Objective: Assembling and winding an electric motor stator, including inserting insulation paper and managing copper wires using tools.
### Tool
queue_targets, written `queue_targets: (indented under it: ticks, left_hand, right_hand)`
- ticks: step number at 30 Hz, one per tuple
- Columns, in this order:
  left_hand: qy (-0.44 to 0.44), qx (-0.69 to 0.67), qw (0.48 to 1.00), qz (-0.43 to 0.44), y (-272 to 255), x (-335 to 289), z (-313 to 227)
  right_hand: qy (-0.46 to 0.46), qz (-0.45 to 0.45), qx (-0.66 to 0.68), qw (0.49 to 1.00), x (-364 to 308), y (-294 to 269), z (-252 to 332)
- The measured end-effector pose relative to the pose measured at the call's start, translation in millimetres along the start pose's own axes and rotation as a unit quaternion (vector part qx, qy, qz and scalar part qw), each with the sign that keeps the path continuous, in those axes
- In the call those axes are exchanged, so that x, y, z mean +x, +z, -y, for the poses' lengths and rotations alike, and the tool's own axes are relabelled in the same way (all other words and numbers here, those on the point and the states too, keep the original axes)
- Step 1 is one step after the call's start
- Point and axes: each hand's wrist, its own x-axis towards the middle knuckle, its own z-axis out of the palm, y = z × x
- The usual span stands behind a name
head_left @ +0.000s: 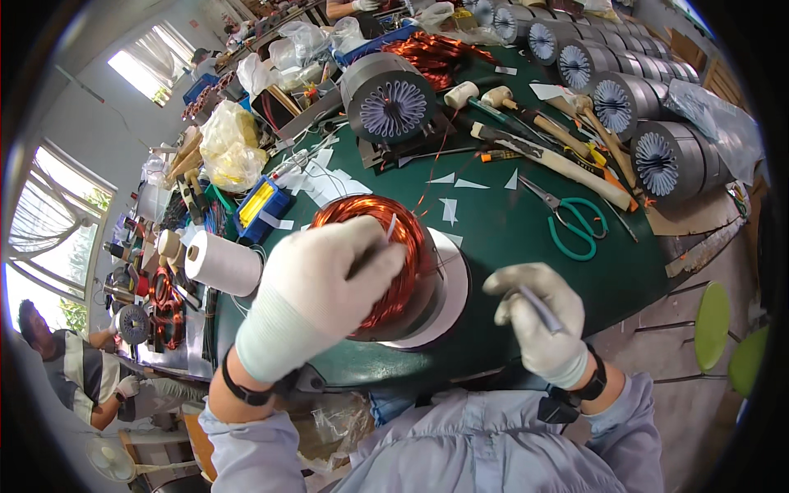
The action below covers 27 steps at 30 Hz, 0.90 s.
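My left hand (329, 275), in a white knit glove, is over a ring of copper wire (411, 238). Its fingers are curled together, and a small white sliver (391, 227) sticks up beside the knuckles; the fingertips are hidden. The copper ring tops a round, dark grey body (427, 308) with a white round sheet (456, 283) at its side and underneath. Gloved too, my right hand (546, 324) is off to the right, away from the coil. Its fingers are bent around a narrow grey strip (540, 310), whose exact kind I cannot make out.
Teal-handled scissors (575, 222) and white paper slips (448, 209) lie on the green table (493, 296). Beyond are mallets (559, 160), a motor stator (386, 103) and more stators (670, 160). A white thread spool (223, 263) stands left. Another person (78, 361) works at far left.
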Motion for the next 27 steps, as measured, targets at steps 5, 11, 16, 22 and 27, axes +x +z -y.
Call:
queue_targets:
  ticks: [5, 11, 16, 22, 27]
  left_hand:
    - [-0.069, -0.064, 0.986, -0.139, 0, -29, 40]
    - [0.102, -0.148, 0.984, -0.010, -25, 1, 54]
    - [0.275, -0.098, 0.952, 0.097, -12, 33, 80]
    - [0.136, -0.237, 0.962, -0.021, 2, 6, 78]
    - [0.304, -0.072, 0.948, -0.052, 3, 32, 83]
  right_hand:
    - [0.011, 0.040, -0.024, 0.999, -14, 0, -3]
    - [0.161, -0.014, 0.007, 0.987, -13, -10, 9]
    - [0.226, -0.027, 0.057, 0.972, -9, 6, 13]
    - [0.238, 0.014, 0.057, 0.969, -16, 21, 4]
    - [0.225, 0.012, 0.049, 0.973, -3, 33, 9]
